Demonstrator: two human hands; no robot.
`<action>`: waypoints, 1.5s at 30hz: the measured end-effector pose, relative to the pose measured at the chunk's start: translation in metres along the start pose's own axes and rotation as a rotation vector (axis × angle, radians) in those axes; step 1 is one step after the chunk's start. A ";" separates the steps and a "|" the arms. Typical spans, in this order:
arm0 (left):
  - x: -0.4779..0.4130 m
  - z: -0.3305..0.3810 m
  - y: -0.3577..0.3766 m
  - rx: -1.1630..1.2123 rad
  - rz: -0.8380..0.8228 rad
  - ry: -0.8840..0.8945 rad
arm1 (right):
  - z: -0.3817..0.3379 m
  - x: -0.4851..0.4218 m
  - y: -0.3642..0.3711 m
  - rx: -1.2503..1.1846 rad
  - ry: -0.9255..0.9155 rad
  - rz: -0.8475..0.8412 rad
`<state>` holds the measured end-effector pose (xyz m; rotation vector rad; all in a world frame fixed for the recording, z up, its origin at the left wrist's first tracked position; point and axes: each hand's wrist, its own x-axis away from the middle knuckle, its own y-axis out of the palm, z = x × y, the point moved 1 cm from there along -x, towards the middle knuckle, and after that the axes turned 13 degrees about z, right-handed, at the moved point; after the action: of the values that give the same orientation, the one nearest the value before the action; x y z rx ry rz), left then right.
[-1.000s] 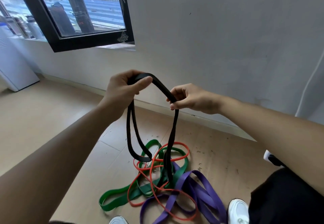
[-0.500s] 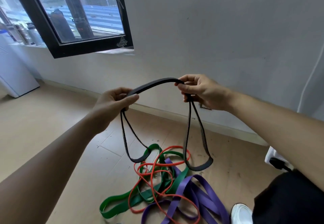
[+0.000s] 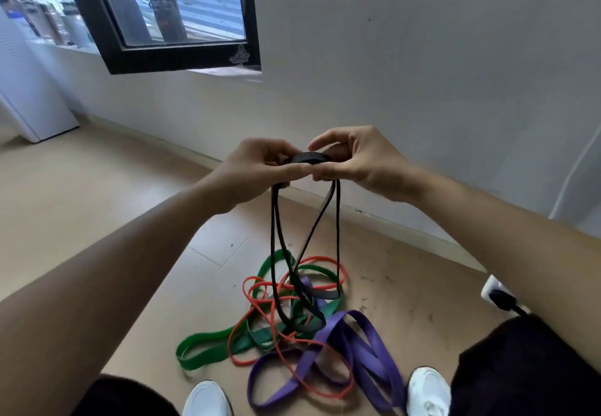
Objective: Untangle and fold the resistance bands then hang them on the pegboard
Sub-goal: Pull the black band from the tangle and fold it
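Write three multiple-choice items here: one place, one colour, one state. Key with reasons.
1. Where does the purple band lie? A windowsill; B floor, near the white shoes; C pegboard.
2. Which colour is the held band? A green; B black; C red.
3. The bands on the floor are: A tangled together; B folded apart; C hung up.
Key: 1 B, it lies beside the white shoes; 2 B, left hand and right hand pinch the black band; 3 A, green band, red band and purple band cross.
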<state>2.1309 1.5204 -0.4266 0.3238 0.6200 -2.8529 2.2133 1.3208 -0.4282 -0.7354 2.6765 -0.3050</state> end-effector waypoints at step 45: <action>-0.005 0.019 -0.006 0.152 0.201 0.094 | 0.033 0.004 0.045 -0.105 0.158 -0.155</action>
<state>2.1311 1.5186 -0.4062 0.5163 0.3641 -2.7080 2.2027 1.3529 -0.4729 -0.9922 2.8070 -0.2733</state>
